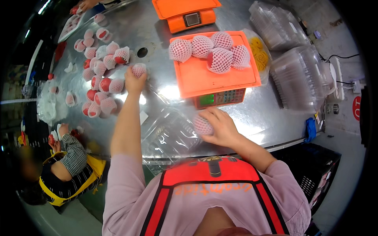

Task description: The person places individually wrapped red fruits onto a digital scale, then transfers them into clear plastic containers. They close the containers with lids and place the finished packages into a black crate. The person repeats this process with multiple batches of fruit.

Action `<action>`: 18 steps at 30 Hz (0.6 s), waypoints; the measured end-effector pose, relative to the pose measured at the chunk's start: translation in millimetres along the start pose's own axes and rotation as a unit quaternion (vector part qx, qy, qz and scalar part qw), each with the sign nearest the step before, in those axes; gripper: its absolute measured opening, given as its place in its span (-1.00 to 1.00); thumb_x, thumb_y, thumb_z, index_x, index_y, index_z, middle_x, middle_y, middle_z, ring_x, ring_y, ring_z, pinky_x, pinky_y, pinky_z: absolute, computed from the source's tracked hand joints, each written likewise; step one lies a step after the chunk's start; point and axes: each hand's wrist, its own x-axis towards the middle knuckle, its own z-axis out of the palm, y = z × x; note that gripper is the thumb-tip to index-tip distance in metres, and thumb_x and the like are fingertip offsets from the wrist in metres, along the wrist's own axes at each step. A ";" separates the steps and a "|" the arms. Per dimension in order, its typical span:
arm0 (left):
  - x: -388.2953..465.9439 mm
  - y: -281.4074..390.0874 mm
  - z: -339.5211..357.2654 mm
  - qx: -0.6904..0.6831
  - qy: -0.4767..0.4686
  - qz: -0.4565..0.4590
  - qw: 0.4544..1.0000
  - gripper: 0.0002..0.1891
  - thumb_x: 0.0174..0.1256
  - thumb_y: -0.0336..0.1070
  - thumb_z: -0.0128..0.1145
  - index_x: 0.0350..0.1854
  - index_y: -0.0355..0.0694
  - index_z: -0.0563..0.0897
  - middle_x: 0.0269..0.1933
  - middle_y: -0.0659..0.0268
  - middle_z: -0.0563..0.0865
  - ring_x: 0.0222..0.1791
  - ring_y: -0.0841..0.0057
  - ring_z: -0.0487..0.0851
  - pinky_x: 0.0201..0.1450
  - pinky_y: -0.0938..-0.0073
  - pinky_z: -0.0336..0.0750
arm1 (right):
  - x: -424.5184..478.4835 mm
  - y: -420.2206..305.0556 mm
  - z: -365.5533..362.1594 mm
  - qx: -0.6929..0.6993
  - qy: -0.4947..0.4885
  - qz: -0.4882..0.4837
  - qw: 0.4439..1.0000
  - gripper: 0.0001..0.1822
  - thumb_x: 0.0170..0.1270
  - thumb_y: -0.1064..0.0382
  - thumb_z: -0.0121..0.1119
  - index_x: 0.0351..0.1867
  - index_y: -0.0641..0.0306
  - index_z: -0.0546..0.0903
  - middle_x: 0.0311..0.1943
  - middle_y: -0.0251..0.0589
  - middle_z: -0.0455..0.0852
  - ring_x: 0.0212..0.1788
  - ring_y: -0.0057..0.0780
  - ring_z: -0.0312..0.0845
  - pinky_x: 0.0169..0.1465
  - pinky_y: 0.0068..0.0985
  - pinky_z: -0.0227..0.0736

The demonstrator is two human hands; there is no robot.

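Note:
My left hand [134, 82] grips a red round fruit in a white foam net [139, 70], held at the right edge of a loose cluster of netted fruits [99, 68]. Another netted fruit [203, 124] is in my right hand [221, 126], just in front of the near scale's green display [207, 99]. Below and between my hands lies a clear plastic container [168, 137] at the table's near edge. Several netted fruits [201, 46] rest on the orange tray [193, 84] of that scale.
A second orange scale [192, 20] stands behind. At right are stacked clear containers [298, 78] and a bag of yellow rubber bands [259, 54]. The steel table [159, 79] has a round hole [142, 52]. A co-worker in a yellow-trimmed apron [71, 174] handles fruit at left.

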 end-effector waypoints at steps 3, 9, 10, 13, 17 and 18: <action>-29.5 63.2 -12.4 -0.242 0.017 0.051 0.969 -0.35 -0.10 -0.25 0.34 0.10 -0.31 0.38 -0.02 0.10 0.54 -0.08 0.31 0.57 0.00 0.40 0.46 | -37.8 23.7 10.4 0.017 0.028 0.094 0.995 -0.35 -0.20 0.16 0.40 0.05 0.19 0.49 -0.03 -0.06 0.50 -0.01 -0.06 0.48 0.03 -0.27 0.43; -53.0 109.7 -6.8 -0.209 0.040 0.166 0.963 -0.36 -0.13 -0.32 0.35 0.09 -0.29 0.39 -0.06 0.16 0.54 -0.07 0.36 0.54 0.00 0.41 0.44 | -46.2 31.0 10.1 0.007 0.048 0.085 0.995 -0.36 -0.20 0.18 0.40 0.04 0.21 0.49 -0.01 -0.06 0.50 -0.01 -0.07 0.49 0.00 -0.30 0.47; -46.7 107.5 -1.3 -0.208 0.054 0.139 0.967 -0.36 -0.15 -0.29 0.35 0.08 -0.30 0.40 -0.04 0.11 0.53 -0.06 0.25 0.53 0.03 0.35 0.42 | -42.3 31.3 9.9 0.010 0.052 0.072 0.996 -0.35 -0.21 0.18 0.41 0.03 0.22 0.49 -0.02 -0.06 0.50 -0.01 -0.07 0.50 0.00 -0.30 0.47; -21.2 79.9 10.6 -0.183 0.139 0.060 0.971 -0.38 -0.15 -0.26 0.33 0.05 -0.33 0.42 -0.01 0.04 0.52 -0.05 0.18 0.52 0.07 0.32 0.40 | -29.9 30.7 9.7 0.022 0.056 0.043 0.997 -0.34 -0.23 0.19 0.43 0.03 0.23 0.49 -0.03 -0.05 0.51 -0.02 -0.07 0.51 -0.01 -0.30 0.48; -5.9 54.8 -2.6 -0.254 0.193 0.020 0.948 -0.37 -0.10 -0.28 0.34 0.07 -0.35 0.38 -0.01 0.08 0.51 -0.03 0.31 0.53 0.05 0.39 0.41 | -18.6 21.0 1.8 0.043 0.070 0.014 0.997 -0.33 -0.24 0.20 0.43 0.04 0.22 0.48 -0.02 -0.04 0.51 -0.01 -0.07 0.50 0.00 -0.30 0.47; -11.5 58.8 -13.4 -0.271 0.184 0.033 0.944 -0.37 -0.09 -0.29 0.34 0.07 -0.36 0.37 -0.01 0.10 0.51 -0.04 0.36 0.53 0.04 0.41 0.42 | -14.4 18.1 0.4 0.045 0.077 0.006 0.996 -0.32 -0.24 0.20 0.44 0.05 0.21 0.48 -0.01 -0.03 0.51 0.00 -0.06 0.49 0.00 -0.30 0.46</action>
